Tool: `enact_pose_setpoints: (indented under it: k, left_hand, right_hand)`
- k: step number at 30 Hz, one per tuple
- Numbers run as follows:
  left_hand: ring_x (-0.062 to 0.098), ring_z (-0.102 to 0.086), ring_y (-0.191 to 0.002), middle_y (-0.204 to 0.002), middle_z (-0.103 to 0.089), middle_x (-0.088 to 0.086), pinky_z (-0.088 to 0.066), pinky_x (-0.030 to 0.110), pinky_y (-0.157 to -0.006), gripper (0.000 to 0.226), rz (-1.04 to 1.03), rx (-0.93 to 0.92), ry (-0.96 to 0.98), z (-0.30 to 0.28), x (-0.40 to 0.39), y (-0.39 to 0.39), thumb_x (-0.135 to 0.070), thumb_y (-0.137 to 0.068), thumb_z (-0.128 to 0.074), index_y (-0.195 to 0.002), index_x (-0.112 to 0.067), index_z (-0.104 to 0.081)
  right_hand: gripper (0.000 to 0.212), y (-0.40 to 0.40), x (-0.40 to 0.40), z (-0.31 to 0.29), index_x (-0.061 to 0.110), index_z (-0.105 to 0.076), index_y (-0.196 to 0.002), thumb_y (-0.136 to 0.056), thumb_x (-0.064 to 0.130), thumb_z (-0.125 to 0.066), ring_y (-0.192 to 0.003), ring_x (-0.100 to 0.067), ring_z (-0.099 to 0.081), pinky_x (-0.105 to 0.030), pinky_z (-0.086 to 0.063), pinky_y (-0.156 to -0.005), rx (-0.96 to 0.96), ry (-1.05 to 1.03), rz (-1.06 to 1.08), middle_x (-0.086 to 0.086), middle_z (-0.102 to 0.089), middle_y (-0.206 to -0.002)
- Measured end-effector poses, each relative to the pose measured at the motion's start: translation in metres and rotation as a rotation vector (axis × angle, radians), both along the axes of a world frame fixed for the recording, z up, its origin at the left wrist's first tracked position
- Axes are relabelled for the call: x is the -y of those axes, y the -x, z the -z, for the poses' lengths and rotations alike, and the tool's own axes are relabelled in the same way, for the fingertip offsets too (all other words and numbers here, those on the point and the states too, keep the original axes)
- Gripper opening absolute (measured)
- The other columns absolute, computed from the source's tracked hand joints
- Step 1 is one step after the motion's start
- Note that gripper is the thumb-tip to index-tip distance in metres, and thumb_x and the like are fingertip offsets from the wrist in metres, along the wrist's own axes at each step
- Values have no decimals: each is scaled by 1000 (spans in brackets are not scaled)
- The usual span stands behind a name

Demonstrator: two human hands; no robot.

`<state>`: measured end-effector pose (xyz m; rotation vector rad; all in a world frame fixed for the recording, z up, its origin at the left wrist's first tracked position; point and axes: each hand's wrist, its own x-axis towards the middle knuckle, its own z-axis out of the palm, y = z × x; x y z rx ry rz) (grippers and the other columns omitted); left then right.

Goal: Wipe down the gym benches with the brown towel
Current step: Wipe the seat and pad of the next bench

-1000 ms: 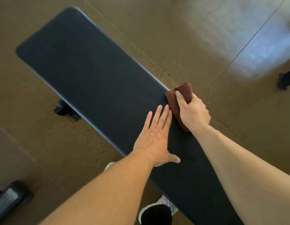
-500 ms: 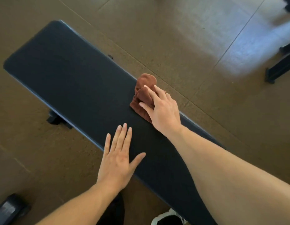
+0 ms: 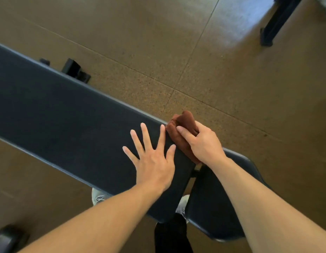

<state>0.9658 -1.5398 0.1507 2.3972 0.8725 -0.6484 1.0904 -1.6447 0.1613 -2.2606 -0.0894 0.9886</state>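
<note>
The bench [image 3: 67, 114] runs diagonally across the view, its long dark pad ending near the lower centre, where a narrow gap separates it from a second, shorter pad [image 3: 209, 207] on the right. The left hand [image 3: 153, 161] lies flat on the long pad close to that gap, palm down, fingers straight and spread wide, holding nothing. The right hand [image 3: 204, 143] grips the brown towel [image 3: 184, 123], fingers curled over it and pressing it onto the far edge of the long pad, at the corner nearest the gap. The towel is bunched; part of it sticks out past the fingers beyond the far edge of the pad, and part shows below the hand toward the gap. The left index fingertip sits just beside the towel; contact cannot be confirmed.

The floor [image 3: 231, 79] is speckled brown with thin seams. A black bench foot [image 3: 74, 70] shows beyond the long pad. A dark frame leg [image 3: 273, 21] stands at upper right. White shoes [image 3: 98, 198] show beneath the near edge of the bench.
</note>
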Motion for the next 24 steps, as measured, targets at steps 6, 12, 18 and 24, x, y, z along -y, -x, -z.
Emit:
enact_pose_setpoints:
  k: [6, 12, 18, 24]
  left_hand:
    - [35, 58, -130, -140, 64, 4, 22, 70, -112, 75, 24, -156, -2, 6, 18, -10, -66, -100, -13, -140, -43, 47]
    - [35, 59, -128, -137, 66, 4, 21, 70, -111, 76, 44, -168, 33, 0, 16, -13, -64, -102, -14, -139, -41, 48]
    - [37, 56, -132, -144, 61, 6, 22, 71, -111, 73, 23, -73, -17, 4, 20, -9, -63, -102, -10, -144, -38, 43]
    - [30, 56, -133, -148, 57, 0, 27, 66, -112, 77, 72, 36, 111, 1, 10, 0, -49, -107, -26, -151, -32, 34]
  right_hand:
    - [24, 30, 43, 16, 50, -64, -115, -93, 60, -62, -109, -6, -65, -35, -51, -99, -308, -242, 514, 20, -72, -110]
    - [45, 41, 22, 15, 42, -65, -128, -89, 64, -61, -112, -3, -64, -43, -48, -110, -200, -267, 671, 21, -72, -114]
    - [5, -8, 5, 11, 46, -72, -100, -96, 47, -69, -93, 1, -66, -32, -51, -86, 14, -134, 18, 24, -73, -93]
    - [49, -28, -62, 5, 33, -61, -140, -100, 60, -54, -122, -21, -58, -35, -38, -97, -53, 93, -87, 9, -64, -119]
